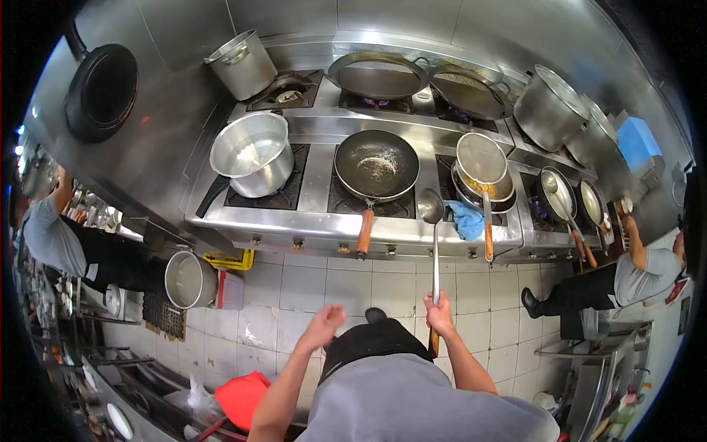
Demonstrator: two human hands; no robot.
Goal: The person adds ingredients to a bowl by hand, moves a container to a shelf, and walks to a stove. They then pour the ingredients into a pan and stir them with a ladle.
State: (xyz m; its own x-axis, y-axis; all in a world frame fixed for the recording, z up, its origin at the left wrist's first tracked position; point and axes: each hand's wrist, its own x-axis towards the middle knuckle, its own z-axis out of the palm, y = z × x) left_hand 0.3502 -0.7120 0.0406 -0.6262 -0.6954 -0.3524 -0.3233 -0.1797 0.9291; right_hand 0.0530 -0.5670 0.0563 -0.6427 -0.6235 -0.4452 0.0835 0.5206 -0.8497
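Observation:
My right hand (440, 315) is wrapped around the long handle of a metal ladle (435, 254). The ladle's bowl (429, 206) is over the stove front, between a black frying pan (377, 166) and a blue cloth (465, 220). The pan has a wooden handle pointing toward me and pale and brown residue inside. My left hand (324, 326) is in front of my body with loosely bent fingers, slightly blurred, and nothing shows in it. Right of the ladle, a round strainer (482, 158) rests over a pan (503, 193) with yellowish food.
Left on the stove stands a large pressure-cooker pot (252, 155). Wide pans (378, 76) and tall pots (551, 108) line the back. One person (641, 276) works at right, another (59, 236) at left. A pot (191, 280) stands low at left.

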